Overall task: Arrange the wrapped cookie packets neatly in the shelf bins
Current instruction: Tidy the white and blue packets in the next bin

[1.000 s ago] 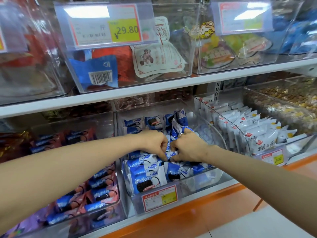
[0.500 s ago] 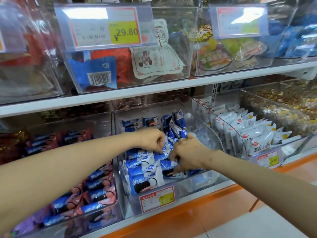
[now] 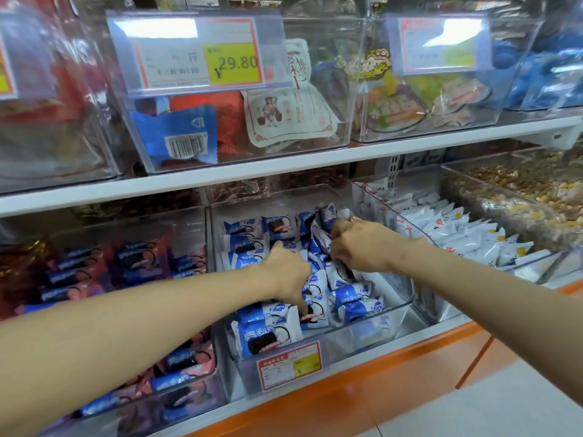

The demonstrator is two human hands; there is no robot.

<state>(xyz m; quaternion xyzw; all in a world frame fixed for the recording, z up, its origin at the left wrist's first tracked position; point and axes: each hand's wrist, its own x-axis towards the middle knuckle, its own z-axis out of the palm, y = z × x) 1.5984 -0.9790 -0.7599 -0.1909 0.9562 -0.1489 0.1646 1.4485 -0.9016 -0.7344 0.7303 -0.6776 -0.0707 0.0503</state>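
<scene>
Setting: retail shop, bulk-snack aisle.

Evidence, located from where the right hand [image 3: 359, 244] grips cookie packets [image 3: 318, 241], with the left hand [image 3: 285, 272] beside it:
- The clear bin [image 3: 397, 291] around the grip carries a red-and-yellow price label [image 3: 288, 365] on its front, below.
- Up and left, a larger price tag [image 3: 202, 53] reads ¥29.80.
- Just under that tag, a barcode [image 3: 184, 146] shows on a blue wrapper.
- The white shelf board [image 3: 284, 167] above holds more clear bins of wrapped snacks.
- Left: pink-and-blue packets [image 3: 132, 260].
- Right: white packets [image 3: 457, 234], then a loose snack mix [image 3: 520, 190].
</scene>
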